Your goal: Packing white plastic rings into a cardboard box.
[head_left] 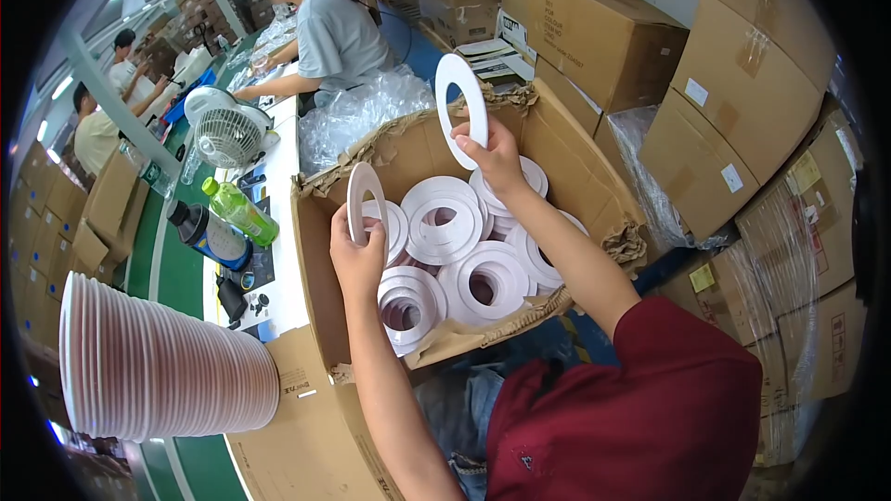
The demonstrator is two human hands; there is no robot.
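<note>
My left hand [360, 258] pinches a flat white ring [355, 202] by its lower edge and holds it upright over the left side of an open cardboard box [557, 144]. Higher and farther right, my right hand [497, 158] grips a second white ring [476, 97] at its lower rim, also on edge. The two rings are apart. Inside the box below, several piles of the same white rings [434, 187] lie flat, some overlapping. The box's top edges are torn and ragged.
Left of the box, a tall stack of white round pieces [158, 362] stands beside a carton [297, 427]. A white fan [225, 134], a green bottle [241, 211] and a dark bottle [209, 234] are on the bench. Large cartons [603, 37] rise at right. A co-worker [339, 37] sits beyond clear plastic bags.
</note>
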